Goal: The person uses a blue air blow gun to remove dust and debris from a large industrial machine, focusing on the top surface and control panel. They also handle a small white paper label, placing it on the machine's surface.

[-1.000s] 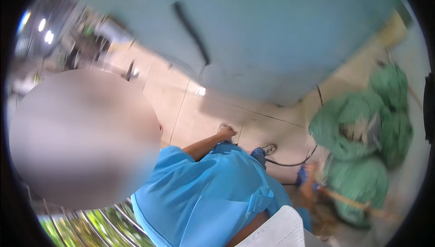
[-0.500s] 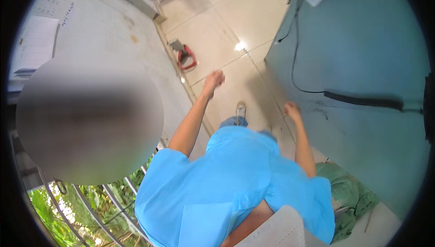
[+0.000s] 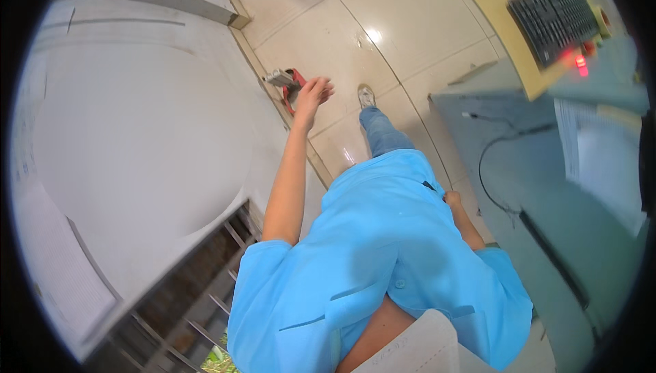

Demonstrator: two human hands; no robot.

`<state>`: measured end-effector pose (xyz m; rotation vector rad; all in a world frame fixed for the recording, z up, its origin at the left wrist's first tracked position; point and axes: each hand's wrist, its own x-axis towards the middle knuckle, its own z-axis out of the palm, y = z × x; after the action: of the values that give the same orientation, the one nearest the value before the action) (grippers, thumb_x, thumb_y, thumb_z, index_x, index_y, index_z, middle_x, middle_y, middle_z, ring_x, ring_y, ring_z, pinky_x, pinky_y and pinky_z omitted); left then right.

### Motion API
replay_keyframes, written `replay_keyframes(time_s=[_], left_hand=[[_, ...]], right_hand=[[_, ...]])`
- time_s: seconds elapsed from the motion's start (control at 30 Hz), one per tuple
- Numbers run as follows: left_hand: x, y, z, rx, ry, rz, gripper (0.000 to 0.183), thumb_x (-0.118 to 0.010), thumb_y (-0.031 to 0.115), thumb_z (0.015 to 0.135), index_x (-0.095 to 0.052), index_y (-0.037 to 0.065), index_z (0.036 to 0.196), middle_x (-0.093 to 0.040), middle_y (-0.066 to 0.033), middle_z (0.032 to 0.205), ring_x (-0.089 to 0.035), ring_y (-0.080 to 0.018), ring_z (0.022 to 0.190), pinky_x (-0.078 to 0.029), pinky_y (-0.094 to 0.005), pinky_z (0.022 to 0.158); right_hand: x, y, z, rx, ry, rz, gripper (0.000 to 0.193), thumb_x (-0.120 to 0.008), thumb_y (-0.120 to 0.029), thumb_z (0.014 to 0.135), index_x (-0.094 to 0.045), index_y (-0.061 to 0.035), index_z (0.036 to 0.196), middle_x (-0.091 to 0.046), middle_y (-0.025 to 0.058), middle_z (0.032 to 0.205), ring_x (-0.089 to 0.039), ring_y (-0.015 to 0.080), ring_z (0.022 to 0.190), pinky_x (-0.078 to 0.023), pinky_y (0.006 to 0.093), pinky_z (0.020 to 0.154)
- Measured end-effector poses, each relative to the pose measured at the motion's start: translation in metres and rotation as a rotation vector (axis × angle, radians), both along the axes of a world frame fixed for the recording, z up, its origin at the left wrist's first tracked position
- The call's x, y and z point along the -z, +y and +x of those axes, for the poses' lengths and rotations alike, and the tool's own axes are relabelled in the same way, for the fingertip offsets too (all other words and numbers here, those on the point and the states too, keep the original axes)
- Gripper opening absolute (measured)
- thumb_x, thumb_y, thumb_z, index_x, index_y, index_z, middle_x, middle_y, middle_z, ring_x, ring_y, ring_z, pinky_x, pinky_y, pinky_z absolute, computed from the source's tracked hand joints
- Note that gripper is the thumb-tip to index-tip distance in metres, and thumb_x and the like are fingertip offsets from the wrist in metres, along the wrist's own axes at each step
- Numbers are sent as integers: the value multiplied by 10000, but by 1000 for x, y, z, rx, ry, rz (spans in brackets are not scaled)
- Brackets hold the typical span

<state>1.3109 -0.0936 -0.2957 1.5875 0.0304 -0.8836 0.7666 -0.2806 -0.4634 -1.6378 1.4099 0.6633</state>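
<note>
My left hand (image 3: 316,96) is held out ahead of me, empty, with its fingers loosely apart. Below it on the floor, against the foot of the wall, stands a red looped object (image 3: 290,92) with a grey block on it; my hand overlaps it in the picture and does not hold it. My right hand (image 3: 452,199) hangs low at my right hip, its fingers curled in, and no object shows in it. A small dark item (image 3: 429,185) shows on my blue shirt (image 3: 383,216) near that hand.
A pale wall (image 3: 137,113) runs along my left, with a metal railing (image 3: 198,304) nearer me. To my right stands a blue-green panel (image 3: 526,168) with a hanging cable (image 3: 482,168) and papers (image 3: 601,161). Ahead right, a yellow-edged desk (image 3: 488,10) bears a black keyboard (image 3: 553,21).
I have stepped forward, and the desk with the keyboard has come into view. My left hand has opened and now overlaps the red object. My right hand has swung back to my hip.
</note>
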Motion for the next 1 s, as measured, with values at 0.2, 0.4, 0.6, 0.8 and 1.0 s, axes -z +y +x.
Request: replay_keyframes(time_s=[0.2,0.4,0.6,0.8,1.0], left_hand=[[54,88,133,-25,23,398,318,-585,382,981,-643,91,1094,-683,-37,944,-639,-132,847,-482,-274,733],[103,115,152,-30,293,515,396,-523,461,982,-624,94,1092,-672,-74,905,-641,-188,830,-506,-367,763],[119,20,288,270,552,488,558,-496,573,962,-531,94,1246,-639,-144,1046,-635,-260,937,-516,-424,837],[93,-157,574,459,801,504,748,-468,684,943,-438,94,1400,-607,-213,1188,-630,-331,1044,-526,-482,912],[70,-471,751,822,199,545,543,-542,583,962,-520,135,1268,-565,-128,1324,-543,-285,1234,-428,-453,1024]], right_hand=[[-26,-90,292,317,-393,205,242,-591,-201,935,-684,21,954,-672,100,841,-625,159,730,-500,296,658],[-110,-146,553,131,-815,198,289,-592,-245,926,-712,-7,1038,-704,88,906,-644,163,833,-513,309,747],[-30,-169,616,234,-510,-82,327,-626,-277,853,-728,-11,1013,-721,205,969,-686,323,916,-526,411,811],[-6,-121,570,577,106,-253,291,-558,-225,813,-737,-18,914,-712,243,944,-695,382,933,-539,463,821],[7,-54,664,1202,51,-62,284,-553,-220,807,-735,-5,844,-714,203,772,-719,355,800,-559,457,789]])
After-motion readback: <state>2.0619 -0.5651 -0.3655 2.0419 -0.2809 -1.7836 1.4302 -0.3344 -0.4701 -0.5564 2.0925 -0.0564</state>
